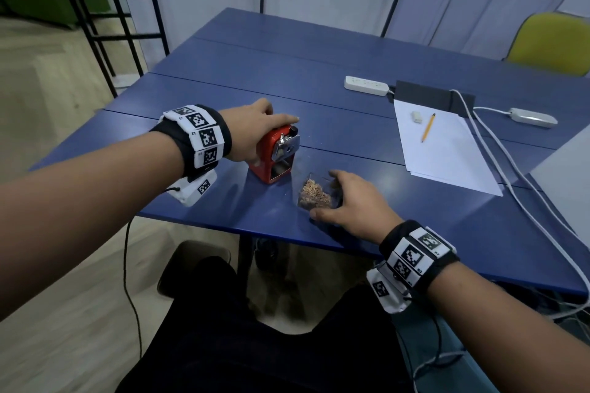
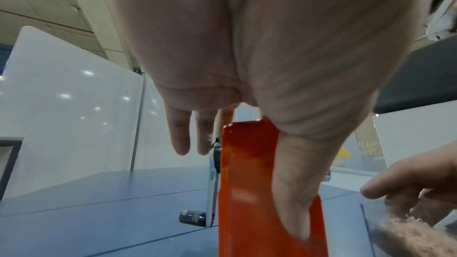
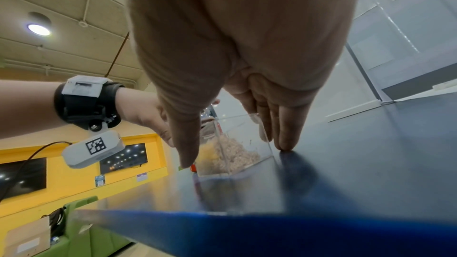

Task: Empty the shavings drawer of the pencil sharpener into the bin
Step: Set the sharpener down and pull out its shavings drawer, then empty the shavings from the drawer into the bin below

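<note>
Now the left hand [image 1: 255, 129] holds the red pencil sharpener [image 1: 276, 155] from above, its fingers [image 2: 180, 134] curled over the top and the thumb along the side, so it stands upright on the blue surface [image 1: 319, 80]. Just beside it, toward the person, the clear shavings drawer [image 1: 316, 193] sits out of the sharpener, near the surface edge, with brown shavings [image 3: 237, 149] inside. The right hand [image 1: 354, 201] grips the drawer, thumb on one wall and fingers [image 3: 284, 132] on the opposite wall.
</note>
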